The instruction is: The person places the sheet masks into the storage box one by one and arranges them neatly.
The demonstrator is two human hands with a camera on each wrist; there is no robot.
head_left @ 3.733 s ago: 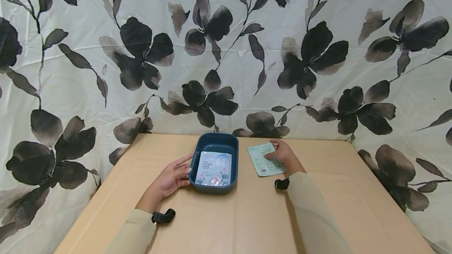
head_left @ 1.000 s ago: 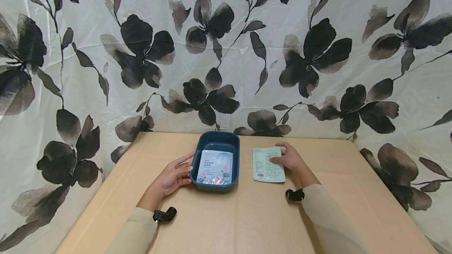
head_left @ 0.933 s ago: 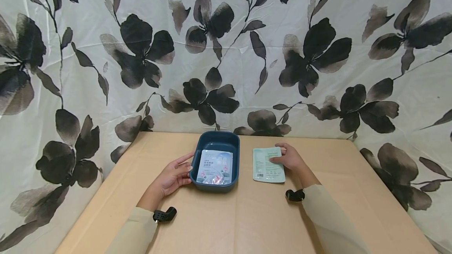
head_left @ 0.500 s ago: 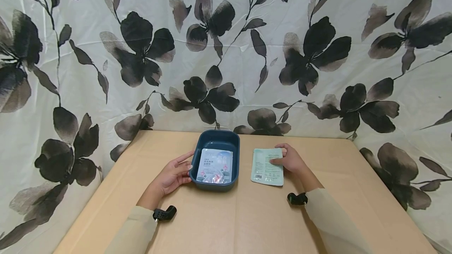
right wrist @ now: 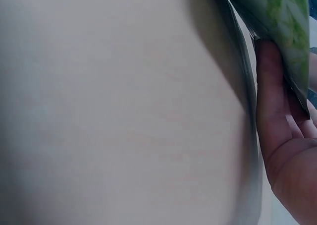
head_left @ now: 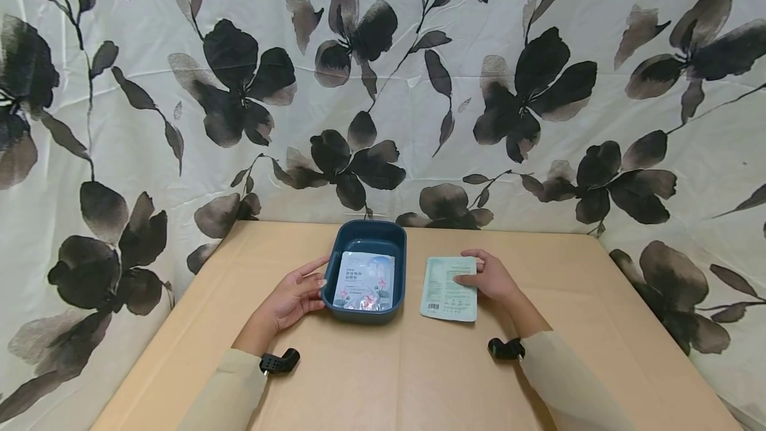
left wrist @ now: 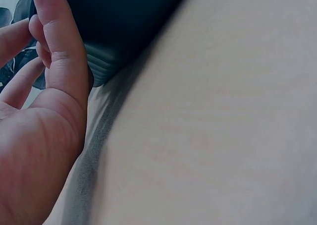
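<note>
A dark blue plastic bin (head_left: 368, 233) stands near the table's far edge, with a pale blue flat packet (head_left: 364, 283) printed with pink flowers lying in it. My left hand (head_left: 294, 298) holds the bin's left side, thumb at the rim; in the left wrist view the dark bin wall (left wrist: 124, 22) is beside the thumb. To the right of the bin, my right hand (head_left: 492, 276) pinches the right edge of a mint-green sheet mask packet (head_left: 449, 289), its printed text side up. The right wrist view shows the green-patterned underside of the packet (right wrist: 282, 17) raised off the table there.
The tan table (head_left: 383, 378) has its back edge just behind the bin. A white curtain (head_left: 431, 118) with dark flowers hangs behind it. Black wrist cameras sit at the left wrist (head_left: 279, 361) and the right wrist (head_left: 506, 349).
Since the earliest frame, my right hand has turned the mint-green packet more upright. In the last second the packet has shifted slightly left and toward me. My left hand and the bin stay put.
</note>
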